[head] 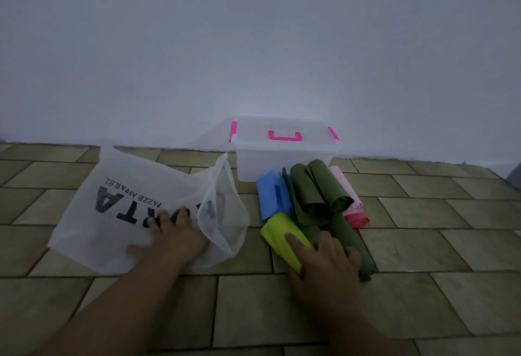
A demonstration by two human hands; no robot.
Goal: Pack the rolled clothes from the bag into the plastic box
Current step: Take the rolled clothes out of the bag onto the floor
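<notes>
Lying flat on the tiled floor, white printed bag (118,214), left hand (174,240) pressing it with fingers spread, lidded clear box (284,158) by the wall, blue roll (270,195), olive rolls (310,186), pink roll (345,186) in front, right hand (324,260) curled over lime roll (277,233).

The person shows two bare forearms, the left forearm (118,299) and the right forearm (348,316), both uncovered along all their visible length down to the lower edge of the view. The left hand (176,240) and the right hand (324,261) are bare as well. The weak light blurs the fingers (183,214), so nails and finer details cannot be told.
</notes>
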